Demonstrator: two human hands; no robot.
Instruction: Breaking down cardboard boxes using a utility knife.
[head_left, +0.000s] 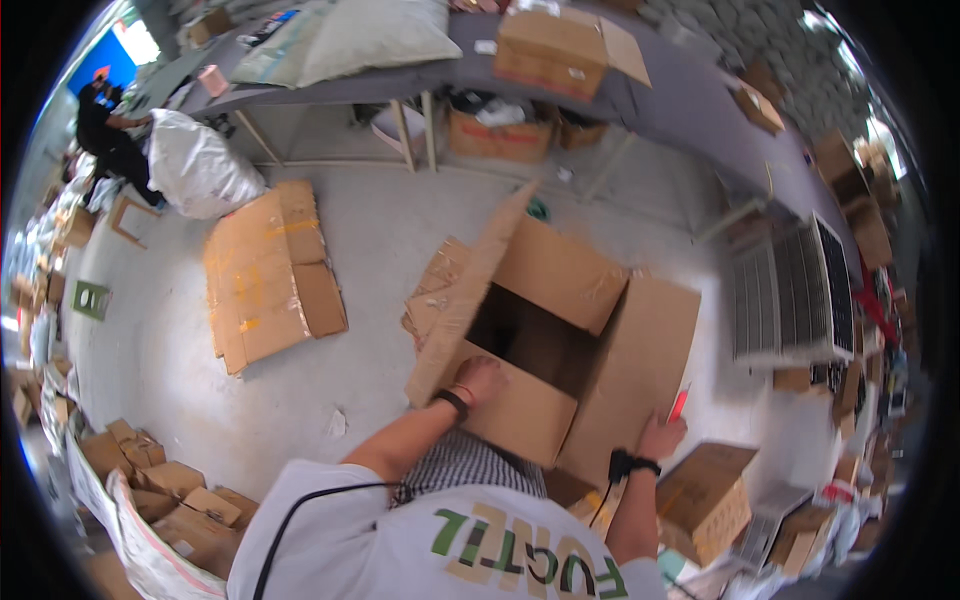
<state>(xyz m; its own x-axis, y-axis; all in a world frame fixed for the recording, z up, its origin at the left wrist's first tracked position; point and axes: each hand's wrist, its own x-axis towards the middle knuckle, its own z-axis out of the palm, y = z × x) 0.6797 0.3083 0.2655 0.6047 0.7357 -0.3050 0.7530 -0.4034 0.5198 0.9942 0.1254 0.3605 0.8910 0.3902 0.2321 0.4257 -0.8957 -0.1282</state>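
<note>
A large cardboard box [530,408] stands before me with its top flaps folded outward, and its inside is dark. My left hand [483,380] is closed at the near left corner, on the near flap; the fingertips are partly hidden. Beyond the right flap [640,350], my right hand [660,438] is closed around a slim red tool [679,405] that looks like a utility knife, its tip pointing up and away from me. The left flap [470,300] slants up tall.
Flattened cardboard [262,275] lies on the floor to the left. A long grey-covered table [680,110] runs across the back. Cartons [170,480] fill a white sack at lower left; another open carton [705,505] stands at lower right. A person [105,130] handles a white sack [200,165] far left.
</note>
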